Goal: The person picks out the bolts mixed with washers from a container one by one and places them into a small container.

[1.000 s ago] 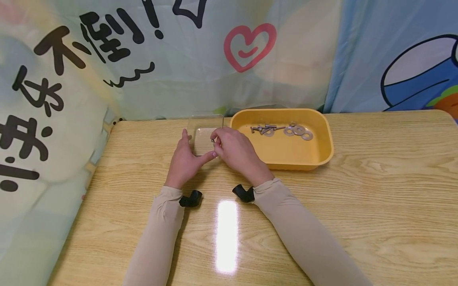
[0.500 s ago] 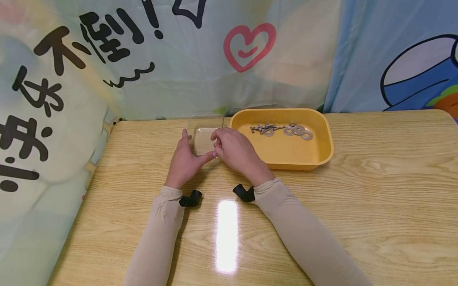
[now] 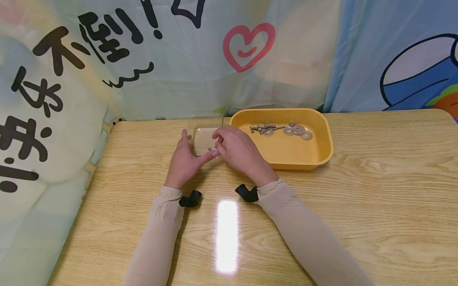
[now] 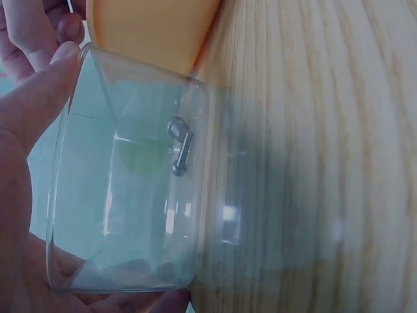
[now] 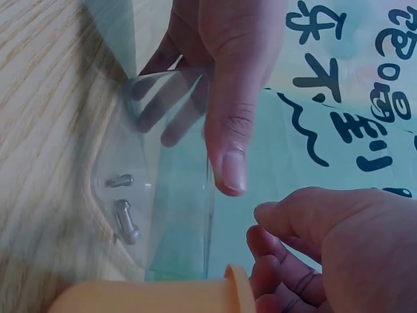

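A clear plastic box (image 3: pixel 204 128) stands on the wooden table with my left hand (image 3: pixel 185 163) around it. The left thumb lies along the near rim while the fingers support the far side, visible through the wall in the right wrist view. Small metal screws (image 4: pixel 183 153) lie on the box's bottom. My right hand (image 3: pixel 240 150) hovers at the box's right side, thumb and index fingertips close together over the rim. Nothing shows between those fingertips in the right wrist view; the other fingers (image 5: pixel 264 274) are loosely curled.
Right beside the box sits a yellow tray (image 3: pixel 293 157), holding several screws (image 3: pixel 264 128) and flat washers (image 3: pixel 298 130). A printed cloth (image 3: pixel 286 59) hangs behind the table (image 3: pixel 375 190). Black wrist mounts (image 3: pixel 191 199) sit on the sleeves.
One second ago the right fingers pinched a small screw above the box. Now a screw shows in the box near the left thumb, and the right hand has shifted slightly right.
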The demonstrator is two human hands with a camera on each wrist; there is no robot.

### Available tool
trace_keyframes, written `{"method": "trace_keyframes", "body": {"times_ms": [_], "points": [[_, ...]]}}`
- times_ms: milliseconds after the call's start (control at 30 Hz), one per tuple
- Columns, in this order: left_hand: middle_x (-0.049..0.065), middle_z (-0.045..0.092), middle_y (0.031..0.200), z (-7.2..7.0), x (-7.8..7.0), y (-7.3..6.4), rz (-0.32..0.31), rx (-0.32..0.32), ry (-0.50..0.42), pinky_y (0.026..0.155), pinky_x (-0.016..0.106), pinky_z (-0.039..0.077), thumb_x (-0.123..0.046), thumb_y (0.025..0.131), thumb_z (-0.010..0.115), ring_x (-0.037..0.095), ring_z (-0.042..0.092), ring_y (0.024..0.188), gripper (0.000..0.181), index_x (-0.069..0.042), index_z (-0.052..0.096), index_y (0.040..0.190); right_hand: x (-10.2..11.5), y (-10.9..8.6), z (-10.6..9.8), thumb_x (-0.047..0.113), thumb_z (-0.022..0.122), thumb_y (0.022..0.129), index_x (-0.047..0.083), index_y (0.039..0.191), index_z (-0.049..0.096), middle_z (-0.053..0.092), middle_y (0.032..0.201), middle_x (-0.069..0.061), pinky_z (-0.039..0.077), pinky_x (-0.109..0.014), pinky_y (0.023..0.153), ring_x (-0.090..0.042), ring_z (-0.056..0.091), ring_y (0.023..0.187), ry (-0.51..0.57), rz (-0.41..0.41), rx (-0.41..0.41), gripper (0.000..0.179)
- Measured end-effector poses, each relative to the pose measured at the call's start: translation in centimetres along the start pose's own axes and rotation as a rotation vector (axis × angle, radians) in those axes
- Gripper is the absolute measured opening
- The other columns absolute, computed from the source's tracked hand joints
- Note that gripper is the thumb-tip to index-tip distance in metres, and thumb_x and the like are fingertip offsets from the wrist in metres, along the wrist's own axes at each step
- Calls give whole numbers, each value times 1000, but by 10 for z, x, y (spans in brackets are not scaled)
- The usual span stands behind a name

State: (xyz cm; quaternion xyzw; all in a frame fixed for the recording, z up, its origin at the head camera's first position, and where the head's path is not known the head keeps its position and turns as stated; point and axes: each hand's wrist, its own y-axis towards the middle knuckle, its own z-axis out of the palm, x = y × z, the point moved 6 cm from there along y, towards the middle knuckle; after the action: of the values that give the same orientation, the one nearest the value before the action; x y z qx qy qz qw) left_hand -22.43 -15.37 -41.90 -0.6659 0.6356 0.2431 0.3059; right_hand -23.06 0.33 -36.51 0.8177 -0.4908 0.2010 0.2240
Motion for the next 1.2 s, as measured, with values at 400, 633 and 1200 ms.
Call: {"method": "trace_keyframes", "body": {"times_ms": [400,633,1200], "points": [[20,38,155,2,1,0,1,2,-11,114,51,33,-60,78,80,37,39,141,127,0,3,160,-9,-6,-11,8,60,98,3,111,71,65,101,-9,50,-38,80,-25,58,89,-22,10,-49,18],[20,39,155,2,0,0,8,0,-9,114,50,34,-60,78,80,37,38,141,127,0,5,160,-15,-10,-14,9,59,98,4,113,70,64,104,-10,50,-39,81,-25,59,92,-26,42,-41,19],[18,39,156,0,2,-2,4,5,2,115,50,33,-61,79,79,36,38,142,126,-1,4,161,-33,-18,-26,11,61,99,3,117,69,64,108,-12,51,-42,83,-28,59,96,-2,135,-60,21]]}}
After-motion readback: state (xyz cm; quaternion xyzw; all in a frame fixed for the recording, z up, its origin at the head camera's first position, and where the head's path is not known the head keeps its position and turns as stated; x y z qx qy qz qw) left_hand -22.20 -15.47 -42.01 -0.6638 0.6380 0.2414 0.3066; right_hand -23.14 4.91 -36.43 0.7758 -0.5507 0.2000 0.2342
